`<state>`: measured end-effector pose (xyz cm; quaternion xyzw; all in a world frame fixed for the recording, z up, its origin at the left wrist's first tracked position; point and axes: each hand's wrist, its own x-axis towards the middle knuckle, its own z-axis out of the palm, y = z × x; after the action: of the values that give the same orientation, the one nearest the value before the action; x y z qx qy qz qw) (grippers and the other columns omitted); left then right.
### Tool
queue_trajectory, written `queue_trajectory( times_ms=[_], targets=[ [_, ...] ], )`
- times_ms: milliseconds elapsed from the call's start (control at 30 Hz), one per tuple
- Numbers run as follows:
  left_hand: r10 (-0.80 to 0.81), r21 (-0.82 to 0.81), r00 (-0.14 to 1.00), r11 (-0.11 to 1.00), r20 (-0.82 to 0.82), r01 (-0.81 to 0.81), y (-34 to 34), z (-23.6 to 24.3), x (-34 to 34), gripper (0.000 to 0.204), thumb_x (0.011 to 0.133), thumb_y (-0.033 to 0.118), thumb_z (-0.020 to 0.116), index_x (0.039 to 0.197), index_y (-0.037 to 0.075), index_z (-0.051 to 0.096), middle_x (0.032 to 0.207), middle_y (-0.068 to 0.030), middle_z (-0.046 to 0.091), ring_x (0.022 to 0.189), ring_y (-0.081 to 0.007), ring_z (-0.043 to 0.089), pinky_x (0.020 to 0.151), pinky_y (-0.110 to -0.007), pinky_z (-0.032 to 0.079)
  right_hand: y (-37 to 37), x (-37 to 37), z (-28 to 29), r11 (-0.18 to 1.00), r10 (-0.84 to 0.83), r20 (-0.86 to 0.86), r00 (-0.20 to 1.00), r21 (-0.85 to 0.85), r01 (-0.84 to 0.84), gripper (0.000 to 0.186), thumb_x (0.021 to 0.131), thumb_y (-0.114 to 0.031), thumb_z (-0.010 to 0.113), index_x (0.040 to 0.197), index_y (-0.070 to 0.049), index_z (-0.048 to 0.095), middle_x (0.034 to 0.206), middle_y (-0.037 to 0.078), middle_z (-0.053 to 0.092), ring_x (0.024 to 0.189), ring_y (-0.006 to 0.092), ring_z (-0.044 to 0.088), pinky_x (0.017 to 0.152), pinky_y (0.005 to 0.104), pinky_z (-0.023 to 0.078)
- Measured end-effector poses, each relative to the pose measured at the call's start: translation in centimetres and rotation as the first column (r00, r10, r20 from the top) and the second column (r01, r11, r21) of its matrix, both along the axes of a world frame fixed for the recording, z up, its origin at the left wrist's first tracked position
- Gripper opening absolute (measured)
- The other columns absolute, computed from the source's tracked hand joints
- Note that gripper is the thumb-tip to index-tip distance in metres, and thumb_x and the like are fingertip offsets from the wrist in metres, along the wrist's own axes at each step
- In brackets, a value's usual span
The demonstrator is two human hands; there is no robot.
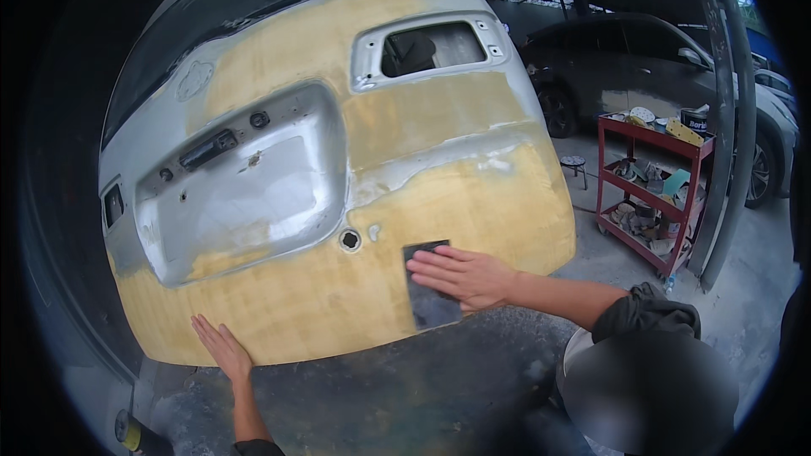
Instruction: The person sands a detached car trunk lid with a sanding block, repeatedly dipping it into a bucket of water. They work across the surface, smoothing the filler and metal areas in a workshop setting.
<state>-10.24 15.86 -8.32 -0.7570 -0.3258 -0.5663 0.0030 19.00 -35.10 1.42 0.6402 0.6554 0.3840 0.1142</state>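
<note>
A vehicle tailgate (304,312) stands tilted before me, its silver surface largely coated with smooth yellow filler. Under my right hand (469,277) lies a dark, flat rectangular sheet, apparently sandpaper (432,311), against the lower right of the panel. The fingers of that hand stretch leftward across the sheet, pressing it flat; its thumb is hidden. My left hand (223,348) rests open on the panel's lower left edge, fingers pointing up, nothing in it. Between and above the hands are a round hole (350,240) and the recessed plate area (253,186).
To the right stands a red three-tier cart (655,190) loaded with tubs, pads and scraps, beside a metal post (725,118). Behind are a dark car (625,59) and a small stool (574,164). A dark blurred shape (650,397) fills the lower right.
</note>
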Motion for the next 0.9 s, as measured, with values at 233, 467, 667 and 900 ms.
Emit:
queue_trajectory(
  times_ms=[233, 467, 667, 900],
  targets=[
    [-0.172, 0.273, 0.967, 0.936, -0.188, 0.220, -17.9, 2.7, 9.3, 0.073, 0.113, 0.040, 0.040, 0.167, -0.005, 0.022, 0.176, -0.0268, 0.018, 0.164, -0.0418, 0.014, 0.133, -0.055, 0.009, -7.6, 7.0, 1.3, 0.718, -0.129, -0.431, 0.893, 0.580, 0.384, 0.089, 0.090, -0.031, 0.066, 0.164, 0.005, 0.032, 0.175, 0.021, 0.026, 0.165, 0.0336, 0.020, 0.134, 0.0479, 0.015],
    [-0.272, 0.361, 0.757, 0.751, -0.594, 0.553, -37.7, 7.1, 21.6, 0.083, 0.099, 0.040, 0.063, 0.161, -0.007, 0.034, 0.172, -0.0285, 0.029, 0.162, -0.0447, 0.023, 0.131, -0.059, 0.017, -6.1, 9.2, 3.3, 0.869, 0.248, -0.271, 0.930, 0.487, -0.090, 0.090, 0.087, -0.034, 0.070, 0.163, 0.002, 0.036, 0.174, 0.017, 0.032, 0.164, 0.0281, 0.025, 0.134, 0.0452, 0.017],
    [-0.269, 0.346, 0.794, 0.791, -0.544, 0.505, -42.2, 11.7, 25.6, 0.080, 0.103, 0.034, 0.058, 0.164, -0.006, 0.027, 0.175, -0.0261, 0.023, 0.164, -0.0421, 0.016, 0.133, -0.056, 0.012, -14.8, 14.7, 0.2, 0.617, 0.178, -0.516, 0.838, 0.722, 0.313, 0.086, 0.092, -0.023, 0.064, 0.165, 0.005, 0.028, 0.175, 0.022, 0.025, 0.164, 0.0347, 0.021, 0.135, 0.0467, 0.015],
    [-0.241, 0.403, 0.819, 0.776, -0.521, 0.485, -44.9, 13.8, 29.1, 0.075, 0.105, 0.032, 0.052, 0.165, -0.005, 0.027, 0.174, -0.0259, 0.025, 0.164, -0.0420, 0.018, 0.133, -0.055, 0.013, -16.7, 13.1, -7.5, 0.600, 0.327, -0.636, 0.699, 0.711, 0.367, 0.087, 0.095, -0.020, 0.062, 0.164, 0.012, 0.020, 0.173, 0.031, 0.019, 0.164, 0.0430, 0.015, 0.134, 0.0499, 0.015]
  ],
)
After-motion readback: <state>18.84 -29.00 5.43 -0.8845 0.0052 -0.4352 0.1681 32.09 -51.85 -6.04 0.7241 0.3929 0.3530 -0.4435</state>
